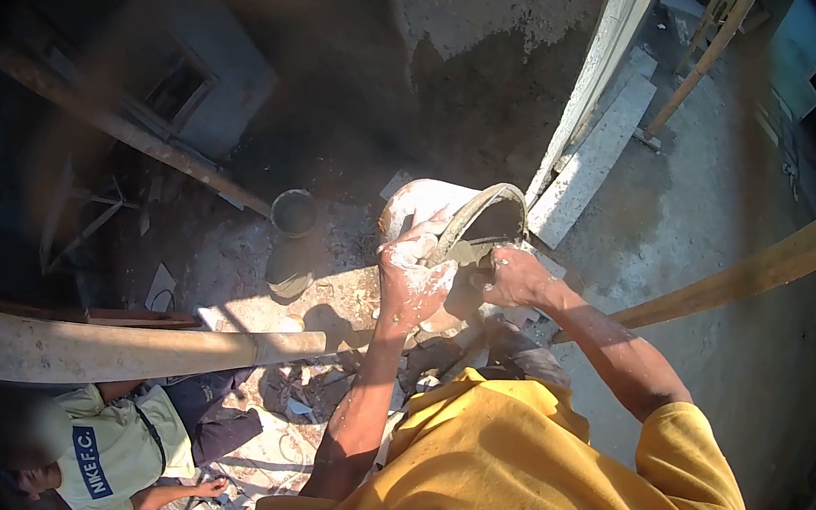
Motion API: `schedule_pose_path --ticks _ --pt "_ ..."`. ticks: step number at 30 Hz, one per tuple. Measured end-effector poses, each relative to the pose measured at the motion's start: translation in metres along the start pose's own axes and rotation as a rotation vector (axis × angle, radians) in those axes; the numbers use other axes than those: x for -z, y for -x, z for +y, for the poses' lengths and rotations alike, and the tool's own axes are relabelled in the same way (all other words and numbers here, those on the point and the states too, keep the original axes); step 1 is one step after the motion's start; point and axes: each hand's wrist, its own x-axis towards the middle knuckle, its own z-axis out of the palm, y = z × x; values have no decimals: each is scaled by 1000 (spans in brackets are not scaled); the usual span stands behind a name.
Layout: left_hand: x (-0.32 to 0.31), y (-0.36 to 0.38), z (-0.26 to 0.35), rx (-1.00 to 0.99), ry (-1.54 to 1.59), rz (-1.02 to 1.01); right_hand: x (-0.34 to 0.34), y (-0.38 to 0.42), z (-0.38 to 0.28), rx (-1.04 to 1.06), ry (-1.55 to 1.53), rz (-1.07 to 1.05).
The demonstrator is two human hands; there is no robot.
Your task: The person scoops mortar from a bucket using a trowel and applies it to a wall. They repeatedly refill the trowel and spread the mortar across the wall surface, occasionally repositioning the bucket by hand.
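A whitish, mortar-smeared bucket (424, 199) is tilted on its side in front of my yellow shirt, its mouth facing right and toward me. My left hand (413, 281), coated in pale splashes, is closed on the bucket's near left side by the rim. At the right edge of the opening is my right hand (516, 275), its fingers curled at the rim; the fingertips are partly hidden. Grey wet material (472, 252) shows inside the mouth.
Below left, a person in a pale shirt (119, 454) is beside a long board (135, 355). Another bucket (294, 213) stands on the rubble-strewn ground. A wooden plank (758, 275) runs at the right, and white boards (595, 156) lean near a wall.
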Motion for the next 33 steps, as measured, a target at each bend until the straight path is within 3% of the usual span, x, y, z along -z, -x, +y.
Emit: schedule_pose_path --ticks 2,3,5,8,12,14,17,20,21,24,26,27,28,29,30,31,33 --pt "-6 11 -21 -30 73 54 -23 5 -4 17 -226 20" --pt "-8 10 -9 18 53 116 -19 8 -18 -53 -351 -1" --pt "-9 20 -41 46 -15 223 -11 8 -46 -192 -589 -53" --pt "-11 33 -78 190 -33 499 -26 -13 -23 -354 -651 -198" --pt "-15 72 -157 492 202 931 27 -41 -21 -158 -532 -76" --pt "1 107 -175 635 236 905 67 -58 -38 33 -29 191" --pt "6 194 -238 639 23 969 111 -102 -38 168 261 148" --pt "-1 269 -259 645 -137 1166 152 -134 -58 461 -81 -39" --pt "9 295 -251 753 -86 1075 167 -135 -73 482 -170 -108" --pt "14 276 -168 918 78 1136 209 -162 -94 252 -317 -569" --pt "-1 246 -130 812 174 1354 211 -251 -32 204 -419 -647" --pt "-12 280 -143 887 239 1403 229 -290 -11 15 -458 -607" --pt "-24 298 -133 953 103 1359 229 -343 37 -91 -442 -201" --pt "-27 302 -130 988 -37 1315 248 -415 97 -62 -326 108" --pt "-26 271 -124 938 -45 1301 286 -400 57 30 -380 382" --pt "-25 241 -119 887 -51 1287 316 -372 5 166 -555 379" --pt "-35 224 -125 940 76 1258 340 -332 -35 391 -509 382"
